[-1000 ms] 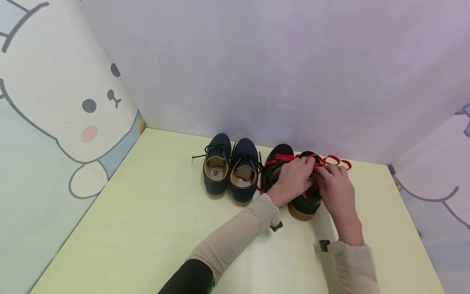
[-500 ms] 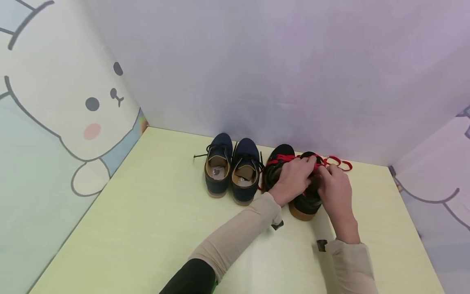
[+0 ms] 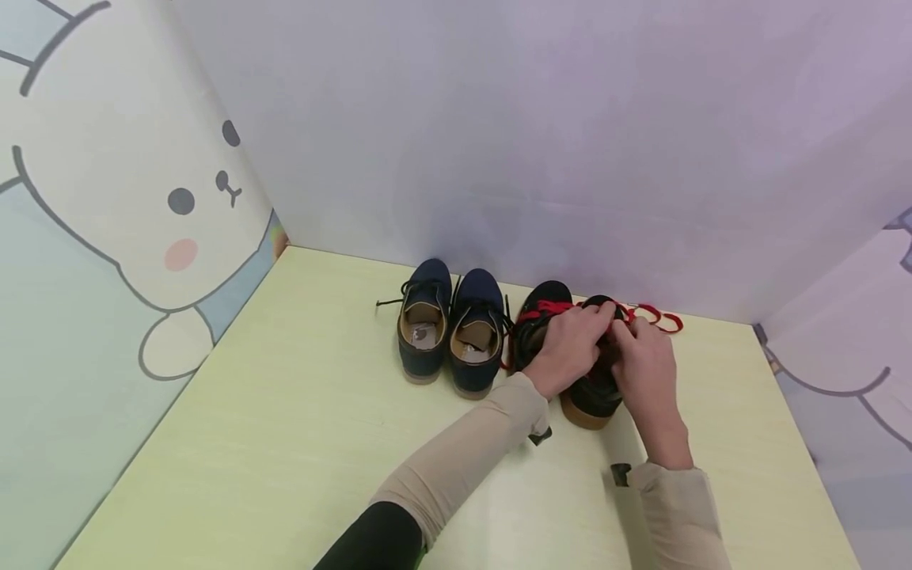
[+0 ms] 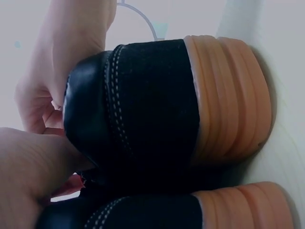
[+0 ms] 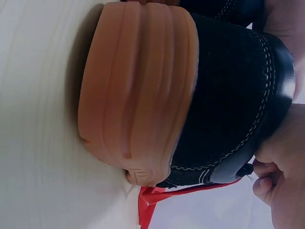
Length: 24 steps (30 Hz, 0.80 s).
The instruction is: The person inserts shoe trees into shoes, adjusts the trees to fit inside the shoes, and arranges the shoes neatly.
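In the head view, a black shoe with a tan sole stands on the table, both hands bent over its laced front. My left hand reaches across from the left, its fingertips at the red shoelace. My right hand is at the opposite side, with bent fingers pinching at the lace. The exact contact is hidden by the hands. The wrist views show the heel of the black shoe and the right hand's curled fingers. Its mate, another black shoe, stands close on the left, partly covered.
Two navy shoes with dark laces stand side by side to the left. All toes face the back wall. The pale table extends in front. A loose loop of red lace lies right of the shoe.
My right hand has shifted slightly left and closer to the shoe opening. The left hand stays nearly in place. The shoes remain where they were; the head view has shifted a little.
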Each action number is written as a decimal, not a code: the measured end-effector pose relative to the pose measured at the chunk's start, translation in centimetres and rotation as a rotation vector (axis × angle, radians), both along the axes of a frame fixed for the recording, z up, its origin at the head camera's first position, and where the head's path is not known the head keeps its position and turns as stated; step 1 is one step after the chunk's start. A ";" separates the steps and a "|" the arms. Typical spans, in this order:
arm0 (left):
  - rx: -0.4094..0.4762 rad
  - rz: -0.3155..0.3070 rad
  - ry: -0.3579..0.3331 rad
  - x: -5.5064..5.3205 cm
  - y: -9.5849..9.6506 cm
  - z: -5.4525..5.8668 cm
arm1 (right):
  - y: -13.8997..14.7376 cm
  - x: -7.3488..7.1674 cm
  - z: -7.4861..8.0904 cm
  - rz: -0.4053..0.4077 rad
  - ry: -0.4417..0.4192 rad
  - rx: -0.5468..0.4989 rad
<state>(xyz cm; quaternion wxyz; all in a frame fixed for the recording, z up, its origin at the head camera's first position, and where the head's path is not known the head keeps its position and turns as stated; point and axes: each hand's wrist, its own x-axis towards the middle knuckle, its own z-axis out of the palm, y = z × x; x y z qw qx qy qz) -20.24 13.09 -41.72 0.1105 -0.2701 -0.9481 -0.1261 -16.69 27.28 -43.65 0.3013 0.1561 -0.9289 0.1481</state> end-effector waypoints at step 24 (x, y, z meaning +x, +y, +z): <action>-0.036 -0.051 -0.070 1.3 -1.5 0.6 | 0.5 2.2 0.7 -0.007 -0.120 -0.054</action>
